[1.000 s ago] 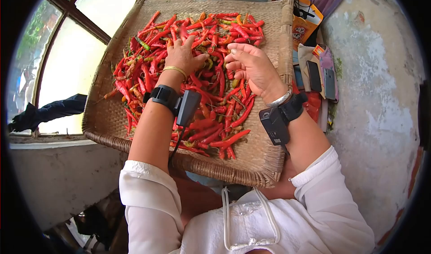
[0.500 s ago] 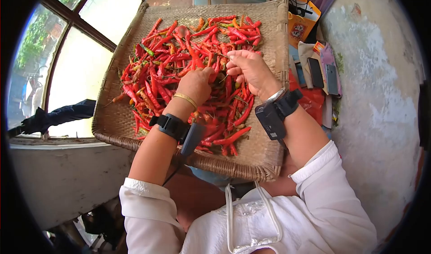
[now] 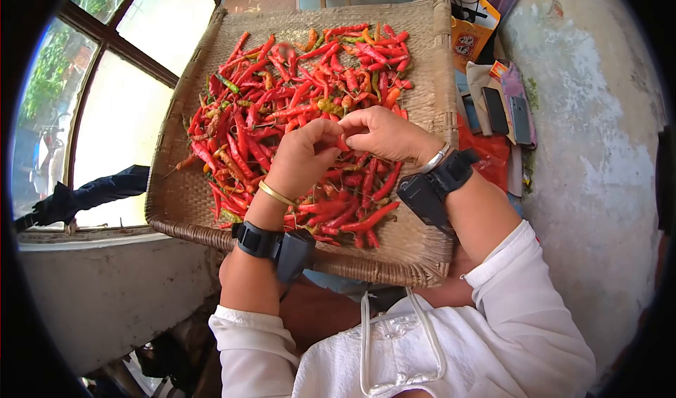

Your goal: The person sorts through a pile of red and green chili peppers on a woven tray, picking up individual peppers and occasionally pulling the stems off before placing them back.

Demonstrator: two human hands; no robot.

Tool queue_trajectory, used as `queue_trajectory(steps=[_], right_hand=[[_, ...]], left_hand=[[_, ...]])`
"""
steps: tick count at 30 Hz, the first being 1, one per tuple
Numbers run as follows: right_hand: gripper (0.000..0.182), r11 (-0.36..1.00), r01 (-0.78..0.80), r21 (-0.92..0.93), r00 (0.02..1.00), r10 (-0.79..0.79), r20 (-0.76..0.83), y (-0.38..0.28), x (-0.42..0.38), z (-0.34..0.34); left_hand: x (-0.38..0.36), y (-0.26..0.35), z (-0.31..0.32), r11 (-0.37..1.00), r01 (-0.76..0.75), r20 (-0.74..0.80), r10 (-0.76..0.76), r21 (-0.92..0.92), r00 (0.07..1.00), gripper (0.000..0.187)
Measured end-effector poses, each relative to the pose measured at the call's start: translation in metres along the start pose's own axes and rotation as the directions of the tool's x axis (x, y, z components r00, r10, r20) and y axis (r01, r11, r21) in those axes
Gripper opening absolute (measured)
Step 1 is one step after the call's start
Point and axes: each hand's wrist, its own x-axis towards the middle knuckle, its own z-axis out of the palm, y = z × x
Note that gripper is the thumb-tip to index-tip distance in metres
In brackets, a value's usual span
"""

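Two hands meet over a woven tray [image 3: 415, 247] heaped with red chillies [image 3: 296, 95]. Far left: arched window [image 3: 105, 102] with a dark frame, a dark cloth [image 3: 91, 190] draped on its ledge. The tray sits just right of the window, resting on the person's lap edge, chillies spread across most of it; a few green and orange ones are mixed in near the top.

Left hand [image 3: 303, 159]: above the middle of the pile, fingers curled inward, tips pinched together at a single red chilli [image 3: 342, 143]. Thin gold bangle and a black wrist device on the forearm.

Right hand [image 3: 384, 134]: just beside the left, fingertips touching the same chilli from the other side; fingers bent, closed to a pinch. How much of the chilli each hand grips cannot be told, as the fingers cover most of it. Silver bangle and a black wrist device on this arm too.

Right of the tray: an orange box [image 3: 470, 42], then two phones [image 3: 507, 113] lying side by side, near a patchy plastered wall [image 3: 591, 137]. White sleeves fill the lower frame.
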Motion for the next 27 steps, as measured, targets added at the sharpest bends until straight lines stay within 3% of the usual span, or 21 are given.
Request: queue_trajectory(steps=[1,5,8,10,11,12,13,14,16,17,19,20,21,22,23,24,25,26,27], right_hand=[[0.028,0.997,-0.005,0.076,1.000,0.005,0.000,0.000,0.000,0.000],[0.026,0.999,0.000,0.051,1.000,0.000,-0.007,-0.006,-0.004,-0.002],[0.022,0.993,-0.067,-0.101,0.996,0.073,0.051,-0.003,0.001,-0.009],[0.015,0.997,-0.063,0.039,0.997,0.065,-0.045,-0.007,0.000,-0.020],[0.017,0.982,-0.079,0.171,0.979,0.109,-0.174,-0.009,-0.002,-0.027],[0.021,0.910,0.051,0.411,0.962,0.066,-0.264,-0.003,0.000,-0.035],[0.025,0.769,0.195,0.608,0.932,0.047,-0.358,0.001,0.001,-0.040],[0.025,0.770,0.195,0.607,0.932,0.046,-0.358,0.004,-0.001,-0.044],[0.028,0.635,0.198,0.747,0.885,0.212,-0.415,0.006,-0.004,-0.048],[0.028,0.636,0.198,0.746,0.884,0.213,-0.416,0.007,-0.004,-0.044],[0.039,0.783,0.092,0.615,0.897,0.202,-0.392,0.007,-0.001,-0.028],[0.044,0.857,-0.005,0.516,0.943,0.175,-0.283,0.007,0.001,-0.028],[0.044,0.856,-0.005,0.517,0.943,0.176,-0.282,0.005,0.006,-0.025],[0.045,0.971,-0.056,0.234,0.964,0.114,-0.241,0.003,0.012,-0.020],[0.046,0.994,-0.081,-0.073,0.981,0.067,-0.182,0.001,0.017,-0.016],[0.046,0.994,-0.081,-0.071,0.981,0.067,-0.183,0.009,0.025,-0.011],[0.046,0.946,0.067,-0.317,0.964,-0.144,-0.223,0.024,0.035,-0.006],[0.045,0.814,0.191,-0.549,0.912,-0.354,-0.207,0.027,0.040,-0.002],[0.045,0.813,0.193,-0.549,0.913,-0.354,-0.204,0.030,0.044,-0.002]], left_hand=[[0.002,-0.002,-0.004,1.000,0.005,0.001,-0.005,-0.003,1.000,0.025],[0.009,-0.004,-0.014,0.992,-0.018,-0.007,0.018,-0.127,1.000,0.022],[0.015,-0.003,-0.019,0.978,0.005,0.037,0.003,-0.207,0.999,0.020],[0.022,-0.009,-0.022,0.986,-0.101,-0.228,0.069,-0.130,0.971,0.021],[0.026,-0.015,-0.025,0.986,-0.100,-0.227,0.069,-0.130,0.971,0.021],[0.030,-0.025,-0.029,0.967,-0.118,-0.270,0.179,0.225,0.946,0.023],[0.033,-0.031,-0.032,0.828,-0.104,-0.271,0.296,0.552,0.916,0.025],[0.034,-0.037,-0.033,0.692,-0.106,-0.245,0.388,0.714,0.888,0.032],[0.037,-0.047,-0.028,0.631,-0.091,-0.224,0.402,0.770,0.888,0.035],[0.038,-0.052,-0.026,0.566,-0.077,-0.201,0.411,0.821,0.889,0.039],[0.039,-0.057,-0.026,0.558,-0.081,-0.165,0.377,0.826,0.911,0.046],[0.038,-0.055,-0.025,0.572,-0.010,-0.162,0.248,0.820,0.955,0.044],[0.037,-0.053,-0.024,0.576,0.063,-0.156,0.113,0.815,0.981,0.043],[0.036,-0.052,-0.025,0.576,0.063,-0.155,0.112,0.815,0.982,0.043],[0.036,-0.051,-0.025,0.565,0.062,-0.142,0.098,0.823,0.985,0.041],[0.035,-0.050,-0.026,0.554,0.061,-0.128,0.083,0.830,0.988,0.038],[0.035,-0.048,-0.026,0.553,0.062,-0.128,0.083,0.831,0.988,0.038],[0.035,-0.044,-0.027,0.577,0.056,-0.126,0.082,0.815,0.989,0.034],[0.034,-0.041,-0.026,0.600,0.052,-0.124,0.079,0.799,0.989,0.030]])
